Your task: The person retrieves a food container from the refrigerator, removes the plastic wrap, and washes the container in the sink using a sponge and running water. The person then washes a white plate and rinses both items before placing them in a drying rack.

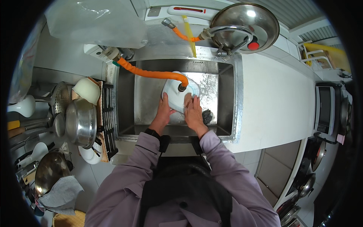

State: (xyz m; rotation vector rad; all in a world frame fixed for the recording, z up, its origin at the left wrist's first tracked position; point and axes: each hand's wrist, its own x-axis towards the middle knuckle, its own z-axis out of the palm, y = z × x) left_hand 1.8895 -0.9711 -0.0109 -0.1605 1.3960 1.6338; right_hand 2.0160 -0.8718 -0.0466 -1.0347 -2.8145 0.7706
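A white plate (pixel 172 92) with a pale blue band is tilted inside the stainless steel sink (pixel 147 113). My left hand (pixel 162 113) grips its lower left edge, thumb on the face and fingers underneath. Against the plate's lower right side lies my right hand (pixel 194 113), fingers close together over the face near the rim. Whether it also grips the rim cannot be told. An orange tap hose (pixel 153 74) arches over the sink, its metal nozzle (pixel 182 88) pointing down at the plate. On the sink floor, right of my right hand, sits a dark scouring pad (pixel 207 116).
Left of the sink, a black rack (pixel 109 122) stands beside a metal pot (pixel 81 122) and a pale bowl (pixel 87 91). Behind are a second tap (pixel 238 28) and a large metal basin (pixel 266 25). A white countertop (pixel 275 105) extends right.
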